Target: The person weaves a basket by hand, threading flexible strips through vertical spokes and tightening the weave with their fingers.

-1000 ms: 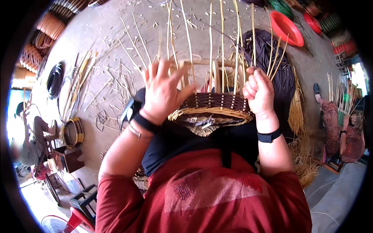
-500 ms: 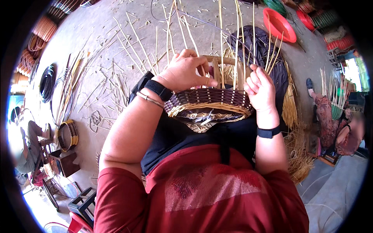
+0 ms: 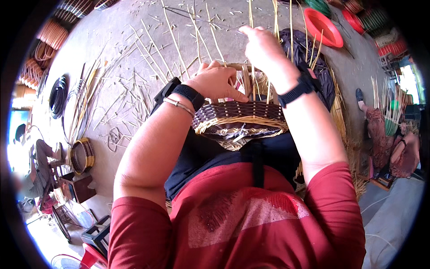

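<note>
A half-woven basket, dark brown above with a pale band of weave below, rests at my lap. Tall pale stakes stand up from it and fan outward. My left hand grips its upper edge at the left, thumb along the near rim and fingers curled among the stakes. Beyond the basket, my right hand is raised with its fingertips pinched at the end of a thin dark strand, which trails off to the far left. The basket's inside is partly hidden by my hands.
Pale cane offcuts litter the grey floor. A coil of dark strip and a yellow-brown ring basket lie left. A red basin and dark plastic sheet are far right. Another person sits at right.
My right hand has moved from beside the basket's right rim up and leftward, out beyond the basket, drawing the dark strand along. My left hand keeps its hold on the rim.
</note>
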Tool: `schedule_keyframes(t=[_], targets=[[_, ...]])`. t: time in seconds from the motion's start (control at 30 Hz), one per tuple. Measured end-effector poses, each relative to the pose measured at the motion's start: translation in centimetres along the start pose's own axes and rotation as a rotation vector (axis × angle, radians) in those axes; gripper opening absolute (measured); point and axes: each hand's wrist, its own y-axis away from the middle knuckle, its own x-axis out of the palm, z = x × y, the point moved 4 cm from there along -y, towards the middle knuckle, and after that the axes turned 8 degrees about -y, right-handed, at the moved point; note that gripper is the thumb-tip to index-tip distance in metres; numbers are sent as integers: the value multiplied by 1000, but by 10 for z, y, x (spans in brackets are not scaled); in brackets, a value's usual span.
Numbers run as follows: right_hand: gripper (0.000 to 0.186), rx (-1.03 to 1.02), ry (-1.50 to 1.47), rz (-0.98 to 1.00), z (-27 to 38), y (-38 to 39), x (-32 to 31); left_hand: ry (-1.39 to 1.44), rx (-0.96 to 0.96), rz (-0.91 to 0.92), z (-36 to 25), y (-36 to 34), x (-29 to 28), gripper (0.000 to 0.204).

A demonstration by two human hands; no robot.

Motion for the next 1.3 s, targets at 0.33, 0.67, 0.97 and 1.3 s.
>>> schedule_keyframes(t=[0.33, 0.67, 0.97, 1.3], targets=[[32, 338, -1018, 394, -31, 60, -29, -9, -27, 34, -10, -5, -2, 79], [26, 39, -138, 125, -9, -3, 39, 26, -19, -14, -3, 2, -2, 73], [62, 152, -612, -70, -2, 67, -35, 120, 30, -11, -2, -1, 0, 78], [17, 412, -1857, -283, -54, -23, -134, 103, 57, -75, -2, 3, -3, 74]])
